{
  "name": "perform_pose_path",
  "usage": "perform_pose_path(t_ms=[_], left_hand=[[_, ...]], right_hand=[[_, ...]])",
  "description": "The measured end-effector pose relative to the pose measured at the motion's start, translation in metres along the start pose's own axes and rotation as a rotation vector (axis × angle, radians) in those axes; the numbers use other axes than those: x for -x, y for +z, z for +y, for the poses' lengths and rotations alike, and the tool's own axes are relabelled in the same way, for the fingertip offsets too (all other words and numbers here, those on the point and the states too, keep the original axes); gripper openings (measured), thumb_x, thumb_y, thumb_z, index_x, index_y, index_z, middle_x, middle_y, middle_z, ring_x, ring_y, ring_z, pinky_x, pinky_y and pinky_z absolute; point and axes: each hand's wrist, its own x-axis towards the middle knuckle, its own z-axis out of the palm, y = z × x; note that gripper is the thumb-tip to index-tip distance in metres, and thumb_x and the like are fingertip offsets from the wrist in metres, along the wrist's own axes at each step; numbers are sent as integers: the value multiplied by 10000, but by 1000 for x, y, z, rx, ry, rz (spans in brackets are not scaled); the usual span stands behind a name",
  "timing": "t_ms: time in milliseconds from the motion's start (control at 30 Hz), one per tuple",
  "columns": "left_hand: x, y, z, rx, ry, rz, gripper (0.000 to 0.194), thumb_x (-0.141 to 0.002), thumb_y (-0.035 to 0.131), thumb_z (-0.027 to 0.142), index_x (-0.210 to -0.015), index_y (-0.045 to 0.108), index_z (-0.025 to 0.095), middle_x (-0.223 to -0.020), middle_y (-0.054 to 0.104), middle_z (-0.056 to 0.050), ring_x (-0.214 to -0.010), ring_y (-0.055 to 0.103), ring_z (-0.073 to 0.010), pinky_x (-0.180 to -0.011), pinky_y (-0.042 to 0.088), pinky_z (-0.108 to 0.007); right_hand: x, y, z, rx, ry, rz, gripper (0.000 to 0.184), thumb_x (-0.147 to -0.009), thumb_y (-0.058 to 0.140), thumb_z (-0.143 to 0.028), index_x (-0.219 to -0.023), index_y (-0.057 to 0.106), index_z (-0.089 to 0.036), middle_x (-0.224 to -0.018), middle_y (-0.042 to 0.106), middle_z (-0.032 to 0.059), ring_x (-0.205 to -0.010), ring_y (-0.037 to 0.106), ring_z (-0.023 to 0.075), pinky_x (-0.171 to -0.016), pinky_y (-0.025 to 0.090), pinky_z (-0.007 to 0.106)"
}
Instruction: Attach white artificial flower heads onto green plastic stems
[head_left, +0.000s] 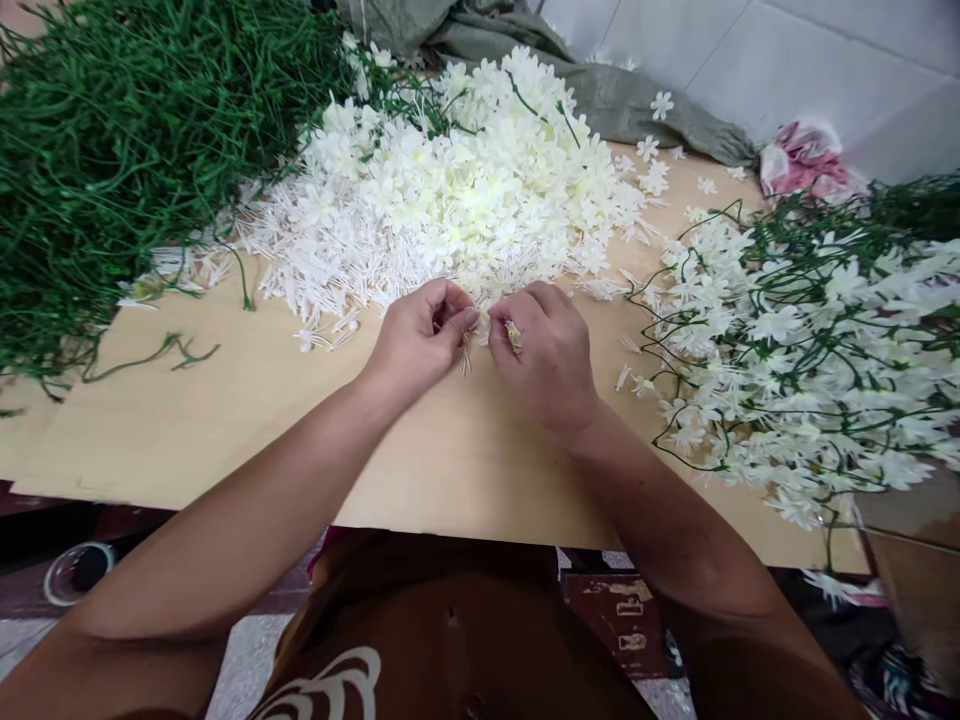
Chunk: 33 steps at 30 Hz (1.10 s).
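Observation:
My left hand pinches thumb against forefinger on a white stamen piece, whose thin prongs hang below the fingertips. Close beside it, my right hand is closed around a small pale-yellow artificial blossom, partly hidden by the fingers. The fingertips of both hands nearly meet above the tabletop. Just beyond them lies a heap of loose cream-white artificial flowers, with a spread of white stamen pieces along its left and front side.
A big pile of green plastic stems fills the left. Flowers on stems are heaped at the right, overhanging the table edge. A grey-green cloth sack and a pink-white bundle lie against the tiled wall. Loose stems rest on the tan board.

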Motion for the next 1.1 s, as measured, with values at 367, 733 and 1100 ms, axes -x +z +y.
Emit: perform_pose_path(t_ms=[367, 733, 1100], left_hand=[[2, 1, 9, 48, 10, -79, 47, -754, 606, 188, -723, 575, 171, -615, 579, 19, -571, 535, -97, -544, 428, -227], [-1, 2, 17, 289, -138, -64, 131, -715, 648, 68, -753, 559, 157, -592, 578, 47, -524, 577, -69, -546, 482, -201], [-1, -2, 21, 538, -295, -67, 142, -665, 742, 105, -734, 620, 130, -560, 633, 39, -506, 606, -67, -478, 396, -160]], right_hand=[[-2, 2, 0, -158, 83, 2, 110, -820, 472, -127, -764, 537, -194, -775, 583, 63, -766, 516, 191, -721, 449, 349], [3, 2, 4, -716, 362, 32, 30, -795, 564, -205, -785, 587, -189, -739, 612, -2, -653, 539, 103, -623, 464, 271], [2, -4, -2, -280, -10, 228, 90, -835, 525, -125, -788, 570, -187, -758, 604, 39, -747, 551, 158, -692, 489, 323]])
